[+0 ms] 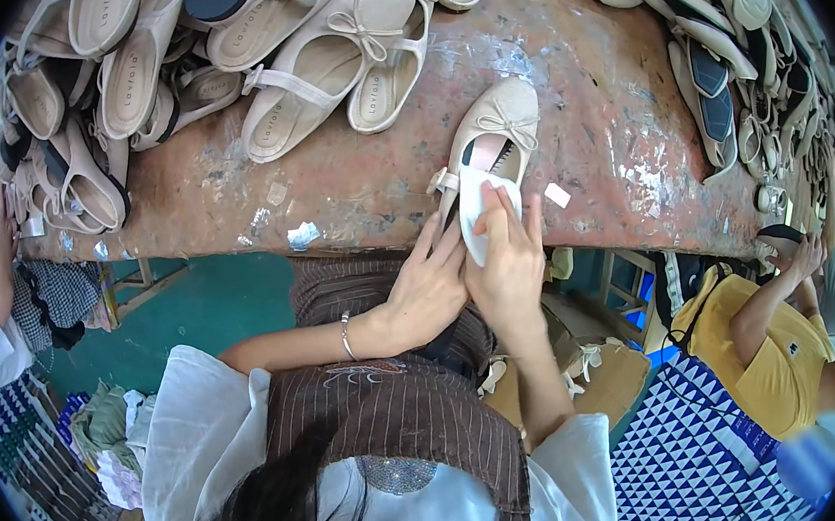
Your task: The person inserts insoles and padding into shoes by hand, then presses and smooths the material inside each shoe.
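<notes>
A beige flat shoe [509, 101] with a bow and an ankle strap lies toe away from me at the near edge of the worktable. The fingers of my left hand [432, 287] close on its heel end, which they mostly hide. In my right hand [509, 269] is a thin white pad [482, 188], rounded like an insole, pinched at the shoe's opening. Its far end lies over the opening, and part of the shoe's pinkish inside shows beyond it. Both hands are close together, nearly touching.
Beige shoes [296, 113] are heaped at the left of the worn reddish table [354, 189], with another pile [715, 98] at the far right. A small white scrap [556, 196] lies beside my shoe. Below stands a cardboard box [617, 380]. People work at both sides, one in yellow [762, 334].
</notes>
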A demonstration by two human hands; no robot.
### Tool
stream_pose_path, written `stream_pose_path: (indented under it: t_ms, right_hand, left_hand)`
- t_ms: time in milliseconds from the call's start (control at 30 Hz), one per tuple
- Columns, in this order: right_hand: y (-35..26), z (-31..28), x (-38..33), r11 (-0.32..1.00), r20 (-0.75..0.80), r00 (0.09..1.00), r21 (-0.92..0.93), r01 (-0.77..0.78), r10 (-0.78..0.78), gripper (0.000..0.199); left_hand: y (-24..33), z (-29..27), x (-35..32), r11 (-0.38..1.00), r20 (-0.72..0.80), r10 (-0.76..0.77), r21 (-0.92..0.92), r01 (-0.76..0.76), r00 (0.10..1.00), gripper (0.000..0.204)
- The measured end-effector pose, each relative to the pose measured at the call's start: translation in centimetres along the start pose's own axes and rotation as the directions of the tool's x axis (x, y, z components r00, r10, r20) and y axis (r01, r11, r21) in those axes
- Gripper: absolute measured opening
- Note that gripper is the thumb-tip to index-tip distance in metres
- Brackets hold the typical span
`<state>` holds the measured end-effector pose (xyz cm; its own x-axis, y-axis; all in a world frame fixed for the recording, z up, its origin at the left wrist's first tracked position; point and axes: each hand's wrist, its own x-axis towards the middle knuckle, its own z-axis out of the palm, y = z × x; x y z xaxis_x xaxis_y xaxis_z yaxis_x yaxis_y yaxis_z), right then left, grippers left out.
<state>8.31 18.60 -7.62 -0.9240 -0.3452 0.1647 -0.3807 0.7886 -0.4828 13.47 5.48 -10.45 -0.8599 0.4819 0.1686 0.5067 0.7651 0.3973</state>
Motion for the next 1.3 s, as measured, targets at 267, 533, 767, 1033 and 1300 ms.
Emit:
stream_pose_path:
  t_ms: [267,533,767,1033,1300]
  right_hand:
    - [3.8,5.5,4.3,0.966,0.204,0.956,-0.191,-0.174,0.212,0.055]
    - [2.0,3.4,6.4,0.954,0.203,0.943,-0.196,-0.225,0.264,0.046]
    - [1.0,4.1,4.8,0.985,0.027,0.997,-0.159,-0.066,0.071,0.058]
    - [1.0,4.1,5.7,0.955,0.098,0.989,-0.286,-0.082,0.114,0.057]
    - [4.8,7.0,7.1,0.821,-0.138,0.99,-0.568,-0.062,-0.02,0.023]
  left_hand:
    - [0.0,2.2,-0.4,0.995,0.203,-0.056,0.097,0.037,0.978,0.052]
    - [0.2,2.5,0.0,0.977,0.189,-0.114,0.199,0.075,0.975,0.059]
    - [-0.2,3.2,0.1,0.994,0.282,-0.097,0.081,0.077,0.954,0.046]
    - [-0.3,2.3,0.4,0.997,0.481,-0.071,0.052,0.053,0.874,0.051]
    - [-0.5,2.2,0.8,0.99,0.383,-0.118,0.12,0.078,0.916,0.049]
